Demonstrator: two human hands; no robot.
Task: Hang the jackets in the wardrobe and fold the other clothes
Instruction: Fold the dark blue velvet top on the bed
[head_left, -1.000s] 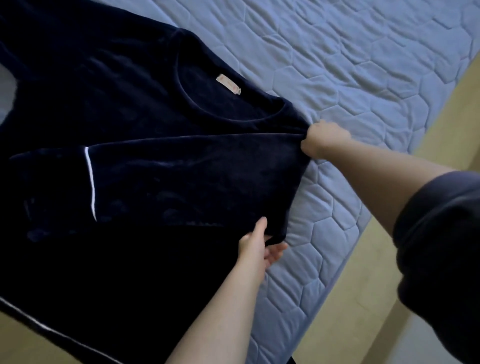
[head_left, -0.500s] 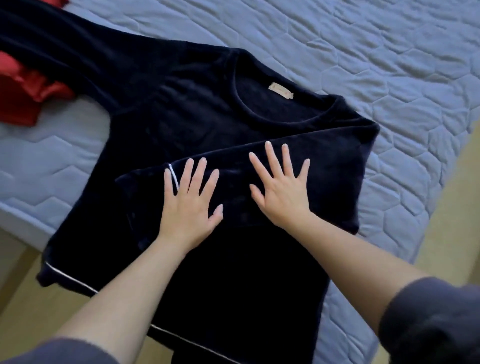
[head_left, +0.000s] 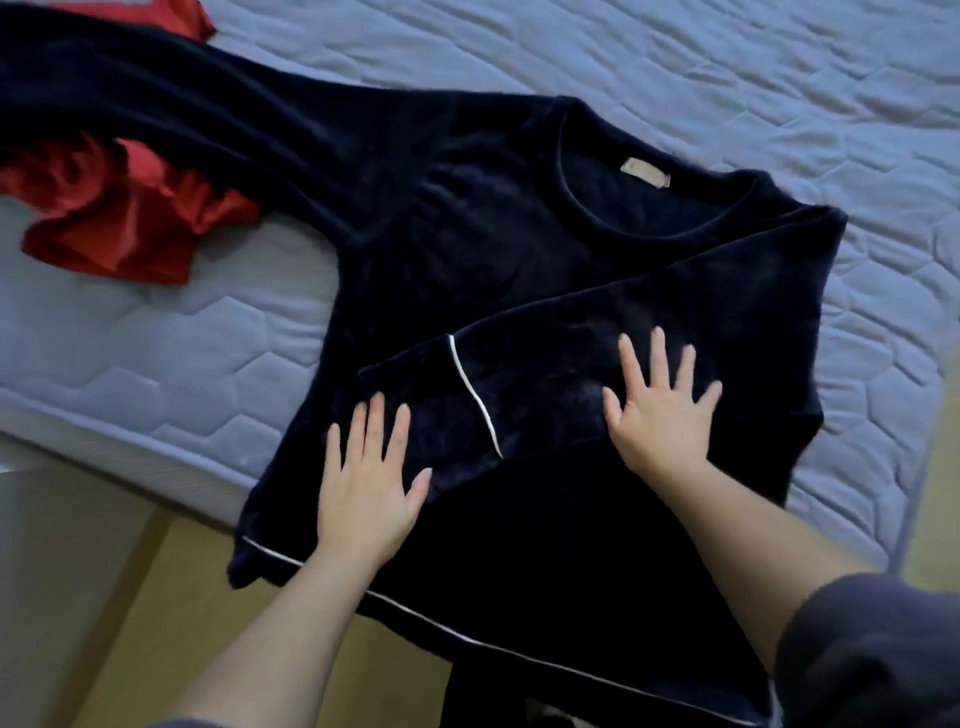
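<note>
Both palms lie flat: your left hand (head_left: 366, 499) and right hand (head_left: 660, 410) press the navy top's (head_left: 467, 249) folded sleeve (head_left: 545, 374); sweep outward evenly.

neck label (head_left: 645, 174) on dark top (head_left: 493, 249), print seemingly too blurred to read

Top (head_left: 493, 249) showing plush, velvety navy cloth, matt and softly napped, piping (head_left: 475, 397) gleaming glossy white, red garment (head_left: 119, 234) shining as smooth satiny cloth, mattress (head_left: 156, 353) showing quilted matt fabric, floor (head_left: 171, 613) looking smooth, wood-toned
</note>
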